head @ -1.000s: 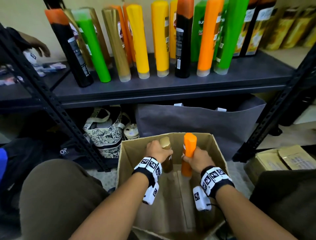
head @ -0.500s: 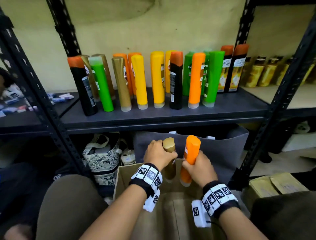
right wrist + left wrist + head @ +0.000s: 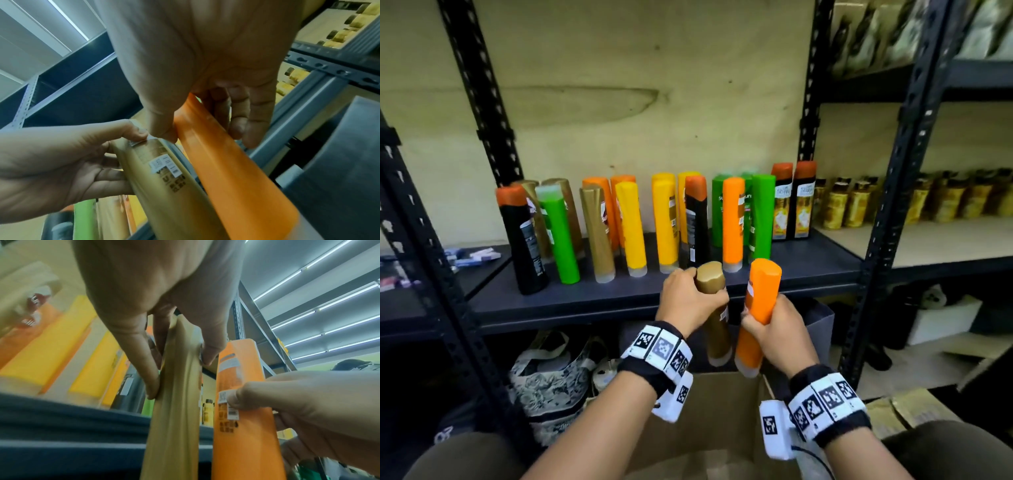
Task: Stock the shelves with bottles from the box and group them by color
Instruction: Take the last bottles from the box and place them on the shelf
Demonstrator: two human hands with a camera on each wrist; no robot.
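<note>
Both bottles (image 3: pixel 756 308) risen (above box (image 3: pixel 722 411)) — level with dark shelf (image 3: pixel 619 298).

Two hands (image 3: pixel 690 301), two held bottles (image 3: pixel 714 308)

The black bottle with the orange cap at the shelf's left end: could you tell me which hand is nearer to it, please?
Left. The left hand, holding the gold bottle, is nearer the black bottle; the right hand, gripping the orange bottle, is farther right.
</note>
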